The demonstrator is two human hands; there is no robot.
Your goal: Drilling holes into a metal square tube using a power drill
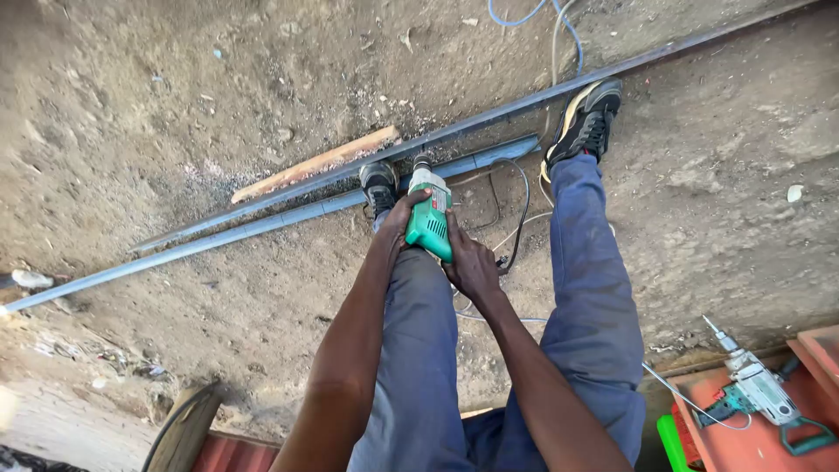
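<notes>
I hold a green power drill (pixel 428 223) pointing down at a long grey metal bar (pixel 262 225) that lies on the dirt. My left hand (pixel 404 217) grips the drill's left side near its front. My right hand (pixel 470 262) wraps the drill's rear handle. My left shoe (pixel 378 185) stands on the bar beside the drill tip. My right shoe (pixel 587 118) rests on a second, longer dark metal bar (pixel 489 118) just beyond. A black cord (pixel 516 218) runs off the drill to the right.
A wooden stick (pixel 315 164) lies behind the bars. A second drill, silver and teal (pixel 756 389), lies on a red surface (pixel 743 437) at lower right. Blue and white cables (pixel 559 26) trail at the top. A dark curved object (pixel 183 428) sits at lower left.
</notes>
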